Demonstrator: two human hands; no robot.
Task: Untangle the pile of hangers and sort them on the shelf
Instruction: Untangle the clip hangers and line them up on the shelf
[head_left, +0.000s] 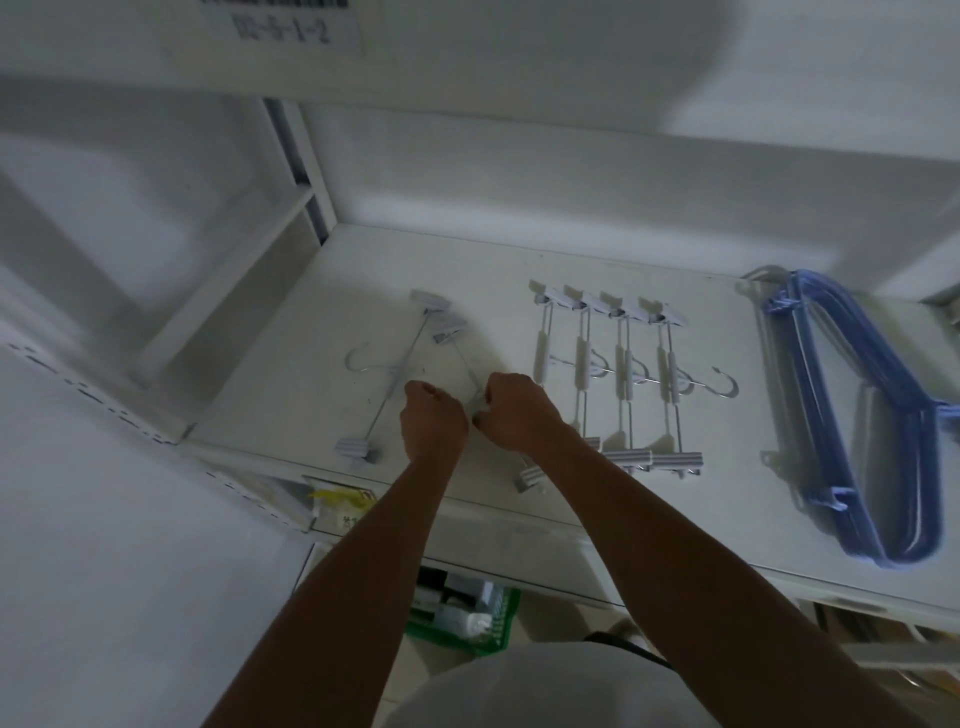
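Your right hand (511, 415) pinches a clip hanger (450, 330) lying on the shelf (291, 374). Your left hand (434, 423) is curled alongside, grip unclear. Sorted row (627, 379) and blue hangers (826, 441) lie rightward.

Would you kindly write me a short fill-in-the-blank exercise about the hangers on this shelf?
1. The stack at the shelf's right end is ____ in colour.
2. The row of clip hangers lies ____ the stack and the hands.
3. The left hand and right hand grip loose hangers lying ____ of the row.
4. The basket below the shelf is ____.
Missing words: blue; between; left; green.
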